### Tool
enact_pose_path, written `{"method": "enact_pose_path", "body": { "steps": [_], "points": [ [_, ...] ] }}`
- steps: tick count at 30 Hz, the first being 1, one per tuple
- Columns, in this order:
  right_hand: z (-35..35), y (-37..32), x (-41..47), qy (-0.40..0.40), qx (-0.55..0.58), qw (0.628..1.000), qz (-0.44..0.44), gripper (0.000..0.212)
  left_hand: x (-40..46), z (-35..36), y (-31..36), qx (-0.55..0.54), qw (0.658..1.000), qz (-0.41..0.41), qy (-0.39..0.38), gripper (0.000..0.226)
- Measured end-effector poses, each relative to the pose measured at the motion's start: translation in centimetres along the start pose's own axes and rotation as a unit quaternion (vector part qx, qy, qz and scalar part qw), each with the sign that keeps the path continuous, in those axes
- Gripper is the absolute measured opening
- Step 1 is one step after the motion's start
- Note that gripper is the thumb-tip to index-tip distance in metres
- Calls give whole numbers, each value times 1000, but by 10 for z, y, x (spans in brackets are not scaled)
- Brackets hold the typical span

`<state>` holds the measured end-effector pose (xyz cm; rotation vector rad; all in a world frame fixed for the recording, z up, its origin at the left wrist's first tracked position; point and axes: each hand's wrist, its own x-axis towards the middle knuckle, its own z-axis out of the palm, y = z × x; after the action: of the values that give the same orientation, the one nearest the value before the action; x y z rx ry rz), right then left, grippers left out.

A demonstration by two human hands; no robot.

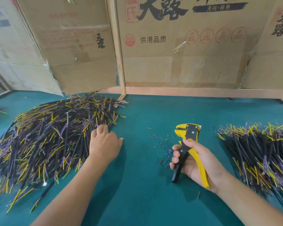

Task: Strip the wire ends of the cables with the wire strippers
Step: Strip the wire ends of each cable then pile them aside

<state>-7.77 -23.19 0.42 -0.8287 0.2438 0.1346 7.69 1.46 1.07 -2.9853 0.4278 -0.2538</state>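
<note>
Small assembly workshop: green-covered workbench (137, 185), heaps of cut cables (44, 141) at left and right, stripped insulation bits (162, 149) mid-frame, taped cardboard cartons (178, 51) walling the top.

Printed cardboard boxes (178, 46) at back w/ wooden frame (119, 62); green tabletop (137, 185); clear plastic sheet (28, 66) left.

Table surface (137, 193): teal green. Wire strippers (189, 144): yellow and black. Left cable pile (47, 141), right cable pile (265, 154): black sheaths, yellow and purple ends. Insulation scraps (163, 152): blue, red (scattered specks). Cardboard boxes (178, 51): tan, printed black and red.
</note>
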Motion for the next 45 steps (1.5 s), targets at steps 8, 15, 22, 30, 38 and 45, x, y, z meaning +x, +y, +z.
{"method": "enact_pose_path", "body": {
  "steps": [8,15,22,30,38,45],
  "points": [
    [4,-2,-3,1,-2,1000,-3,34,5,-7,-20,-115,992,-25,-34,29],
    [7,-3,-4,14,3,1000,2,36,5,-15,-27,-125,989,-64,55,24],
    [1,-1,0,5,-3,1000,13,37,13,-8,-29,-114,987,-89,75,27],
    [6,-3,-2,12,2,1000,11,35,20,-6,-44,-299,939,-127,111,15],
    [10,-5,-3,22,5,1000,18,36,-6,-34,7,-802,595,-1,49,17],
    [13,-5,-6,31,-5,999,13,37,-20,-38,34,-792,597,74,108,30]
  ]
}}
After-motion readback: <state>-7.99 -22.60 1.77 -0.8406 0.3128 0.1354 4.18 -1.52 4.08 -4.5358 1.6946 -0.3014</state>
